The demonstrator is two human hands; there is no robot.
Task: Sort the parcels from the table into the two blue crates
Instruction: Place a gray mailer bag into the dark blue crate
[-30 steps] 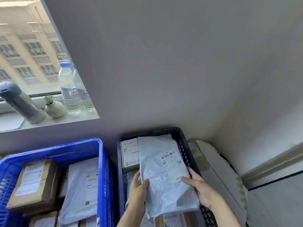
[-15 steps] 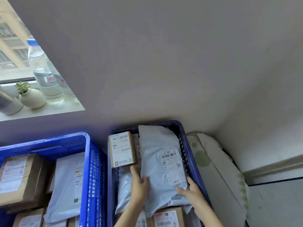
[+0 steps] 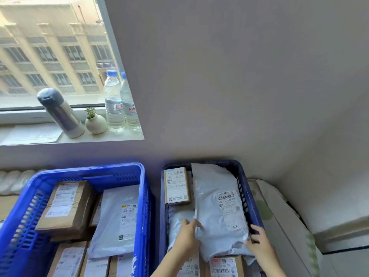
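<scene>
A large grey poly mailer [image 3: 217, 208] with a white barcode label lies lengthwise in the dark blue right crate [image 3: 242, 172], on top of other parcels. My left hand [image 3: 187, 235] holds the mailer's left edge, thumb on top. My right hand [image 3: 259, 242] grips its near right corner beside the crate wall. A small brown box [image 3: 176, 186] with a label sits in the crate's far left corner. The bright blue left crate [image 3: 89, 172] holds several brown boxes [image 3: 65, 204] and another grey mailer [image 3: 117, 220]. The table is not in view.
The wall is right behind both crates. A windowsill [image 3: 79, 139] up left carries two water bottles [image 3: 121, 104], a small plant pot [image 3: 95, 122] and a grey flask [image 3: 60, 112]. A white and green-dotted flat object [image 3: 279, 222] leans right of the dark crate.
The grey mailer has gone down and flatter into the right crate, both hands still on it. My head has turned left, bringing the window and left crate back into view.
</scene>
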